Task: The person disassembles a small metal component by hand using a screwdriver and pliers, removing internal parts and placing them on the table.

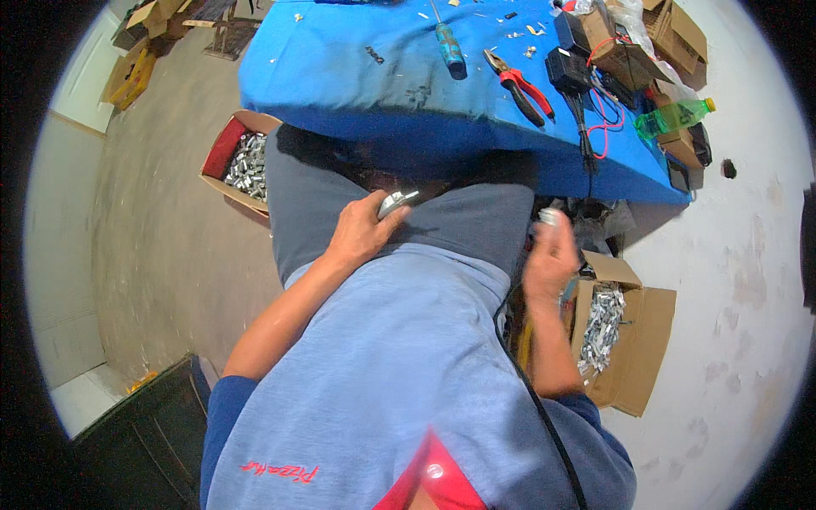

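My left hand (357, 231) rests over my lap, its fingers closed around a shiny silver metal part (396, 203). Out to the right, beside my thigh, my right hand (551, 263) is smeared by motion. A small silvery metal piece (549, 217) shows at its fingertips; its exact kind is too blurred to tell. Below that hand stands an open cardboard box (648, 340) holding many thin metal pieces (602, 327). Left of my knee, another open box (223, 146) with a red inner side is filled with short metal cylinders (248, 166).
Ahead is a blue-covered table (340, 93). On it lie a screwdriver (450, 51), red-handled pliers (520, 89), a black adapter (568, 70) with cables and a green bottle (676, 118). A black cable (535, 399) runs down my right side. A white wall (722, 255) stands at right.
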